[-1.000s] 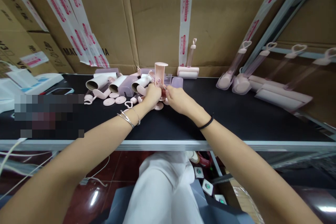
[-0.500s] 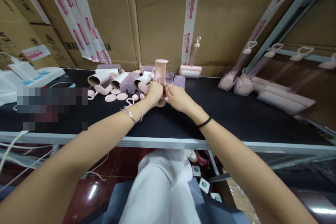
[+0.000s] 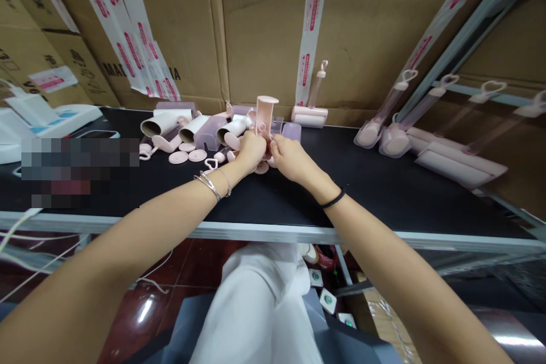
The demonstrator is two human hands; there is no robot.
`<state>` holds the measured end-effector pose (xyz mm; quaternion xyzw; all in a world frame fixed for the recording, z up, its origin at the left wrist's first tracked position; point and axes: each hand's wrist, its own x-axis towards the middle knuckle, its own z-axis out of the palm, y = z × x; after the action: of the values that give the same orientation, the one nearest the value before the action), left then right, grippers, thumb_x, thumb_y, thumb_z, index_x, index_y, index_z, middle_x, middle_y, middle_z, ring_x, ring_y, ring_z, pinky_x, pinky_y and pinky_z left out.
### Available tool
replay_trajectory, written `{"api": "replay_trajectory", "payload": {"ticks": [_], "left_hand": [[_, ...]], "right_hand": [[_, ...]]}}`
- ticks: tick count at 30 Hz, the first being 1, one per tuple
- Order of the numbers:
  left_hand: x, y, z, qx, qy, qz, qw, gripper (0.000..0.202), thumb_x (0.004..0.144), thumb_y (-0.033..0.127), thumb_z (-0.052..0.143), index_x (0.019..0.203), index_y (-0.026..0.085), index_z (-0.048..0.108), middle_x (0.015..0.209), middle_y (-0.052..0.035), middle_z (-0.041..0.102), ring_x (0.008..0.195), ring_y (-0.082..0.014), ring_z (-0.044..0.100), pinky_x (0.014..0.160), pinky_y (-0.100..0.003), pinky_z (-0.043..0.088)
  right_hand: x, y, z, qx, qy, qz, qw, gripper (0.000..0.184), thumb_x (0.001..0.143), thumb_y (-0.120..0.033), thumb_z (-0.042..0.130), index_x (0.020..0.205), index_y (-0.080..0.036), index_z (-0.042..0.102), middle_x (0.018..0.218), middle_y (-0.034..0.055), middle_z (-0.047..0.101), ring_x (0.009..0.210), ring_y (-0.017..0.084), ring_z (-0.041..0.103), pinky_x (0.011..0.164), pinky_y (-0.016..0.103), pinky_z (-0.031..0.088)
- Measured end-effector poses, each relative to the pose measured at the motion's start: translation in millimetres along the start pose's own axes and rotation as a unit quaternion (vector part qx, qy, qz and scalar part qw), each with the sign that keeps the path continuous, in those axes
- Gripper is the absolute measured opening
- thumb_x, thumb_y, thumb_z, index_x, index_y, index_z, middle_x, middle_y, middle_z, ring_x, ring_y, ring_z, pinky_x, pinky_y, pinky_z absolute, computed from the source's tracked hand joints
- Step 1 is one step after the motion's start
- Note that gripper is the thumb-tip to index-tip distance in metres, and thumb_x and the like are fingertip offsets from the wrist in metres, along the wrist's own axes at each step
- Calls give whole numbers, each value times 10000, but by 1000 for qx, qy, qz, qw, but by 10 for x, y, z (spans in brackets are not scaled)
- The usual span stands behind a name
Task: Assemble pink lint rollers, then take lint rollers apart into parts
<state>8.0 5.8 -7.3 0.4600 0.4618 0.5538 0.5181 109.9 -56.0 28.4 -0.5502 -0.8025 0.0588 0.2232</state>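
A pale pink lint roller frame [image 3: 265, 112] stands upright between my hands, its curved inner side toward me. My left hand [image 3: 252, 149] is closed around the lower part of it. Pressed close on the other side, my right hand [image 3: 289, 154] has its thumb and fingers pinched at the frame's lower end; the fingers hide what exactly they grip. Just left of my hands lie white paper rolls [image 3: 161, 124], a translucent purple cover [image 3: 211, 133], flat pink discs [image 3: 197, 155] and a heart-shaped loop [image 3: 210, 164].
Assembled lint rollers stand on the right, one with a purple cover [image 3: 370, 132], another with a bare white roll [image 3: 463, 162]. A further lint roller [image 3: 310, 116] leans against the cardboard [image 3: 260, 28]. A white power strip [image 3: 72, 122] lies left on the black table [image 3: 375, 199].
The pink frame has shifted slightly to the right in the picture and turned a little. Both hands keep nearly the same place and grip.
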Motion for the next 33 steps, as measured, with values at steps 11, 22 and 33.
{"api": "replay_trajectory", "payload": {"ticks": [11, 22, 33], "left_hand": [[-52, 35, -2, 114, 67, 71, 989, 228, 807, 190, 559, 587, 191, 500, 473, 15, 466, 449, -133, 464, 484, -247, 361], [-23, 30, 2, 110, 63, 56, 990, 271, 853, 273, 565, 603, 188, 503, 466, 4, 470, 465, -143, 487, 493, -247, 379], [19, -18, -1, 114, 74, 73, 988, 256, 849, 221, 540, 597, 191, 506, 482, 8, 479, 454, -133, 474, 476, -245, 357]], "right_hand": [[-11, 40, 15, -43, 18, 1, 999, 349, 966, -240, 247, 1020, -125, 573, 932, 185, 691, 844, 307, 663, 751, 389, 461], [-19, 34, 9, -40, 13, -1, 999, 315, 954, -223, 277, 1029, -127, 568, 930, 177, 693, 836, 295, 664, 750, 378, 459], [-52, 24, -9, -47, 2, 5, 999, 317, 952, -222, 273, 1071, -123, 549, 931, 187, 695, 843, 317, 673, 731, 392, 468]]}}
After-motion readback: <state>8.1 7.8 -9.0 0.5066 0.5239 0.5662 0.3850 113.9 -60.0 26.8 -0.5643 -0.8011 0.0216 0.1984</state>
